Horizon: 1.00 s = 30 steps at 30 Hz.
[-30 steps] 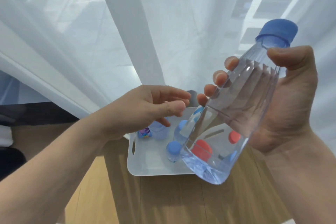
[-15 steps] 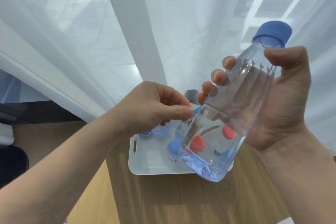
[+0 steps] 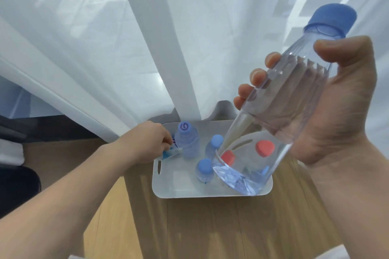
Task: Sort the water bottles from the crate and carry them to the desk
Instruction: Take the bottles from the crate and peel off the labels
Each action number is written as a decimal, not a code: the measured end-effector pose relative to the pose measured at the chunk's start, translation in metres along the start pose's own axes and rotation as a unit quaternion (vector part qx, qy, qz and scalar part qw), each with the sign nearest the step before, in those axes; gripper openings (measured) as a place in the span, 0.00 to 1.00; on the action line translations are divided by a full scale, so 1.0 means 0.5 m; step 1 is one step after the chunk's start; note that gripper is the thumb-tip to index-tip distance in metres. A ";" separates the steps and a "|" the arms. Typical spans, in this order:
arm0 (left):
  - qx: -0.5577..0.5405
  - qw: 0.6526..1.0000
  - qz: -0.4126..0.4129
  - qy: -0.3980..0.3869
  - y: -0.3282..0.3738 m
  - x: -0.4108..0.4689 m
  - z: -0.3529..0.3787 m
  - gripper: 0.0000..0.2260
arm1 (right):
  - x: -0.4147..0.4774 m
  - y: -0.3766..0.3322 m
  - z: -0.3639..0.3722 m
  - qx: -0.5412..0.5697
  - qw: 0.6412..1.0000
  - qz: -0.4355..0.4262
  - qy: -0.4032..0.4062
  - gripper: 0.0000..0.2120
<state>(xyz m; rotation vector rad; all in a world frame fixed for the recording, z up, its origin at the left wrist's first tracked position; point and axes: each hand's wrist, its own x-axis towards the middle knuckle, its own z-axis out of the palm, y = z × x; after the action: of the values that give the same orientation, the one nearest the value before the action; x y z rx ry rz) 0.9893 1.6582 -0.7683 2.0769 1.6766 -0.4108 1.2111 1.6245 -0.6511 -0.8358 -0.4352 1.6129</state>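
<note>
My right hand (image 3: 328,99) grips a clear, label-free water bottle (image 3: 280,99) with a blue cap, held tilted high above the crate. The white crate (image 3: 168,187) sits on the wooden floor below, holding several upright bottles: one with a purple-marked cap (image 3: 186,140), two with blue caps (image 3: 212,145) (image 3: 204,169), and red caps (image 3: 264,148) seen through the held bottle. My left hand (image 3: 147,143) reaches down to the crate's left rim and pinches a blue-and-white label strip (image 3: 171,153) beside the purple-capped bottle.
Sheer white curtains (image 3: 147,48) hang right behind the crate, touching its far edge. A dark object (image 3: 19,185) lies on the floor at the left. Wooden floorboards (image 3: 210,227) stretch in front of the crate.
My left hand dropped from beside the held bottle down to the crate's left rim and now pinches a label strip. The right hand keeps the bottle raised, almost unmoved.
</note>
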 end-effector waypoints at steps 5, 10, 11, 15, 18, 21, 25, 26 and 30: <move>0.047 0.998 -0.009 0.045 0.005 0.014 -0.003 0.07 | -0.002 -0.001 0.001 -0.039 0.999 -0.021 0.008 0.12; 0.036 0.997 -0.041 0.064 0.001 0.022 -0.005 0.04 | -0.001 -0.002 -0.005 -0.044 0.999 -0.024 0.007 0.12; 0.036 0.996 -0.044 0.066 -0.003 0.023 -0.006 0.04 | -0.001 -0.004 -0.006 -0.042 0.999 -0.025 0.004 0.11; 0.031 0.992 -0.057 0.110 -0.009 0.018 -0.018 0.06 | 0.011 0.000 -0.020 -0.050 0.998 -0.031 0.001 0.12; -0.204 0.965 -0.024 0.166 0.023 -0.003 -0.070 0.07 | 0.028 0.012 -0.027 -0.148 0.988 -0.013 -0.028 0.12; -0.552 0.820 0.081 0.126 0.074 -0.054 -0.148 0.08 | 0.031 0.042 -0.019 -0.270 0.963 -0.016 -0.021 0.06; -0.553 0.801 0.207 0.104 0.101 -0.104 -0.197 0.14 | 0.023 0.095 -0.003 -0.474 0.878 -0.035 -0.057 0.15; -0.510 0.825 0.207 0.123 0.103 -0.111 -0.200 0.13 | 0.022 0.101 -0.001 -0.483 0.873 -0.029 -0.066 0.17; -0.349 0.883 0.213 0.230 0.113 -0.136 -0.202 0.07 | 0.024 0.103 0.003 -0.501 0.857 -0.062 -0.103 0.15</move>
<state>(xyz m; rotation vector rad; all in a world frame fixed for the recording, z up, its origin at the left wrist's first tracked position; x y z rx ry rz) 1.0249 1.6424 -0.6398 1.9441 1.2391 0.7762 1.1740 1.6250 -0.6889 -1.3524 -1.5304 1.2964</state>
